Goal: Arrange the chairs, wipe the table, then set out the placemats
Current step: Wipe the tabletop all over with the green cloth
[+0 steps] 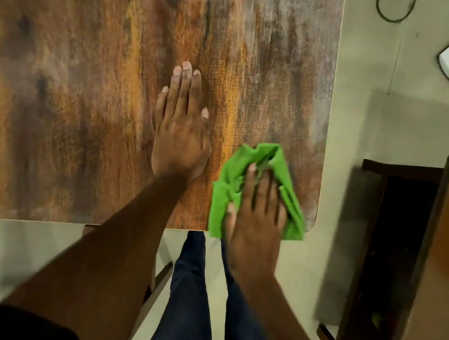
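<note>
The right hand (254,210) lies with fingers pressed down on a bunched green cloth (256,189), at the table's (82,99) near right corner, the cloth's lower edge hanging just over the near edge. The left hand (182,135) rests flat beside it, fingers straight and close together, bracing on the wood. So near the corner, a stroke toward the body could drag the cloth off the table; no placemats are in view.
</note>
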Tool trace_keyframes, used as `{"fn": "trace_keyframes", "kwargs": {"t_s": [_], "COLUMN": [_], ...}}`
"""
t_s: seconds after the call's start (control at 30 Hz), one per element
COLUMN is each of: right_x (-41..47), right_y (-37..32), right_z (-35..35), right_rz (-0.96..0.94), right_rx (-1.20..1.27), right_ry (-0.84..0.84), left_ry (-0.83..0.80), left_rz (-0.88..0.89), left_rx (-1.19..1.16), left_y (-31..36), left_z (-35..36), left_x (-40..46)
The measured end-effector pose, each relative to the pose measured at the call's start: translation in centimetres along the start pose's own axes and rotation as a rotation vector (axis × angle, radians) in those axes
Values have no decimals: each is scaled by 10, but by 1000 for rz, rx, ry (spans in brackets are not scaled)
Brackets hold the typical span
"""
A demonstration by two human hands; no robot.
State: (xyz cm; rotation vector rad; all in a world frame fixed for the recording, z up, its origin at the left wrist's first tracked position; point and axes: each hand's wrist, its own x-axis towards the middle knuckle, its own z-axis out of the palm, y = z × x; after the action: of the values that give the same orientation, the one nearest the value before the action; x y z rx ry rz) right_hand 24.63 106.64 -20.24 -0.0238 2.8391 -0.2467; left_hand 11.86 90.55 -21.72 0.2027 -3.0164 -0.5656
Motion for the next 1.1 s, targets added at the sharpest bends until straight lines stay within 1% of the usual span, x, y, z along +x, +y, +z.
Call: {"fn": "trace_keyframes", "kwargs": {"t_s": [0.07,0.13,0.2,0.27,0.3,0.4,0.47,0.6,0.7,0.8,0.9,1.0,1.1], "right_x": [-22,-29,-27,-21,-14,34,79,174,221,204,146,87,61], "right_y": [-47,-78,-74,-44,-27,17,29,19,2,2,14,23,27], "right_z": [18,26,24,14,7,-14,-26,-43,-51,-49,-43,-26,-17], "right_rz": [-120,-120,-123,-160,-160,-115,-157,-255,-230,-263,-286,-256,-225], "right_rx": [-4,-13,-32,-23,-17,-20,-43,-34,-49,-53,-90,-106,-72], "right_ry": [-34,-59,-53,-62,-39,14,55,118,160,153,94,84,102], "left_ry": [12,23,27,36,42,54,58,31,3,-13,-16,-20,-7], "left_rz": [5,7,6,12,10,4,2,-13,-30,-35,-36,-34,-30], "left_rx": [-6,-23,-32,-29,-27,-20,-12,6,21,31,28,44,40], "left_y": [-3,-4,-4,-2,0,0,-1,-3,-2,-1,0,-2,-4], "left_z": [1,1,1,2,2,3,4,6,5,2,2,2,3], "left_x": [-1,-1,-1,-1,-1,0,1,0,0,-3,-3,-1,0]}}
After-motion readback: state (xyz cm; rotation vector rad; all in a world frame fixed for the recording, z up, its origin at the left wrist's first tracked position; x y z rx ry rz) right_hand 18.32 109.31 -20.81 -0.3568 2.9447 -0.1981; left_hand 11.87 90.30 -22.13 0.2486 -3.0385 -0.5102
